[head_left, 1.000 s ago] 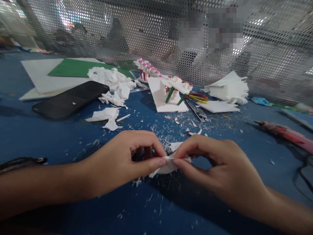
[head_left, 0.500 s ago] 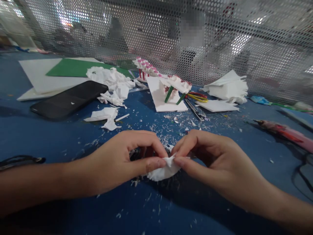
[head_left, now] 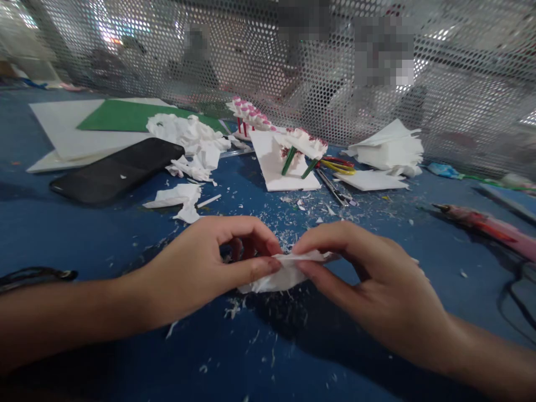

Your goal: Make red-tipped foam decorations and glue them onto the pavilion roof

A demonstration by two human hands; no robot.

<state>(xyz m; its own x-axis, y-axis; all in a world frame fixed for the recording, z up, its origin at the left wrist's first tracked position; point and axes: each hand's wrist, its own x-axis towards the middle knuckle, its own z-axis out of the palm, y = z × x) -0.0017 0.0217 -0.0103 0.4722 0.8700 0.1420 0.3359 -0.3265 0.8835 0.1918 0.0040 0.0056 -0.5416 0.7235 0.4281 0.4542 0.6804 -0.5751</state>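
Observation:
A crumpled piece of white tissue paper (head_left: 280, 277) is held just above the blue table, spanning both hands. My left hand (head_left: 228, 259) pinches its left part between thumb and forefinger, the other fingers curled behind. From the right, my right hand (head_left: 368, 273) pinches the upper edge of the tissue between thumb and forefinger. A fold runs along the top between my fingertips. Small white shreds (head_left: 234, 308) lie on the table beneath and around the hands. The tissue's far side is hidden.
Ahead stand small white paper models, one with green legs (head_left: 295, 159), one with pink dots (head_left: 251, 114). Scissors (head_left: 335, 167) lie beside them. A black phone (head_left: 117, 170) and crumpled tissue (head_left: 188, 134) are left; stacked tissues (head_left: 387, 148) and a pink pen-like tool (head_left: 481, 223) are right.
The tissue has risen slightly and its top edge has stretched wider to the right. My right thumb and forefinger sit a little farther apart along it, and both hands have shifted slightly.

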